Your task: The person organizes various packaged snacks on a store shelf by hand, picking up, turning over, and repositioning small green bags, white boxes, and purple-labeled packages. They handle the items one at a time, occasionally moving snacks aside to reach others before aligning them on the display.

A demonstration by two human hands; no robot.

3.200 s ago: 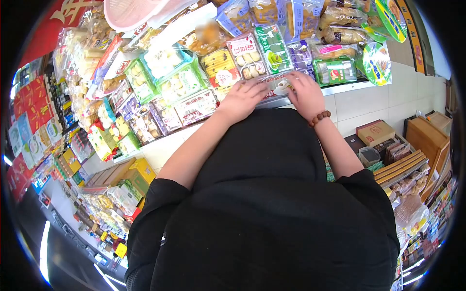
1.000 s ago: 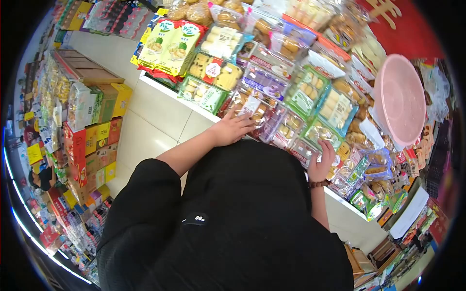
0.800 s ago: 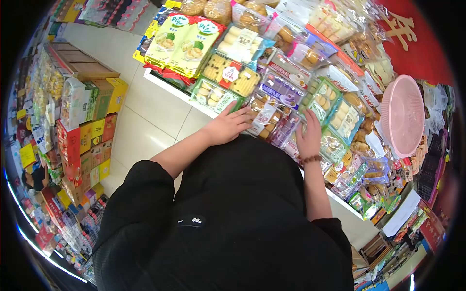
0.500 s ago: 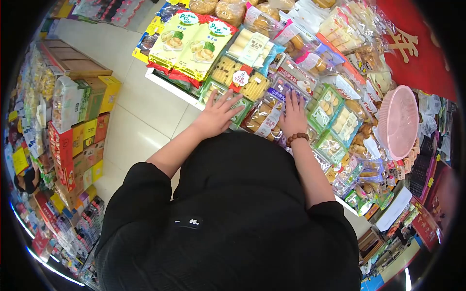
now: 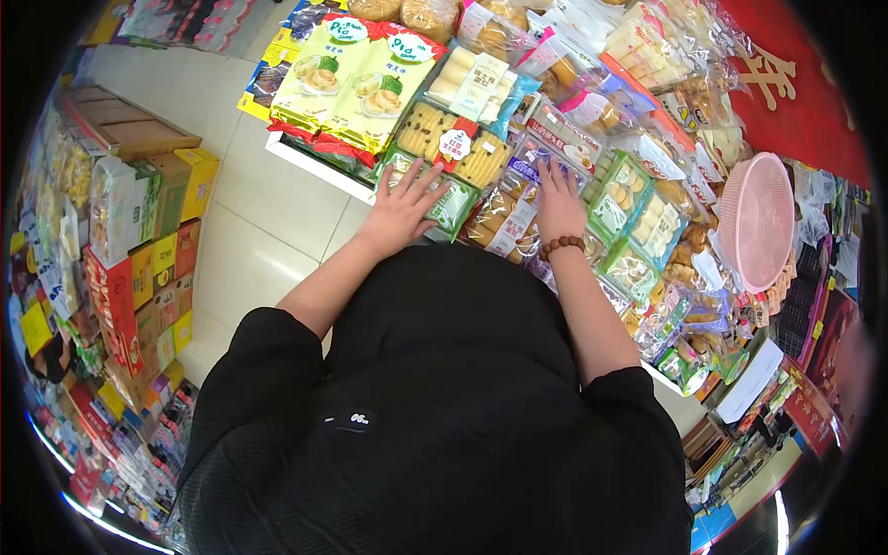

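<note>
My left hand, fingers spread, rests on a green-edged pastry pack at the front edge of the display. Just beyond it lies a pack of raisin-dotted pastries with a red and white label. My right hand, with a beaded bracelet at the wrist, lies flat on a purple-labelled pack, fingers extended. Between the hands sits a pack of brown buns with a white label. Yellow-green bags with red ends lie to the left. Neither hand holds anything.
A pink basket stands at the right of the display, by a red cloth. Stacked cartons and shelved goods are at the left, beyond the tiled floor. The display has a white front edge.
The view has swung round to the display's left end. Over the last second, my left hand has shifted left onto the green-edged pack, and my right hand has moved left and farther in.
</note>
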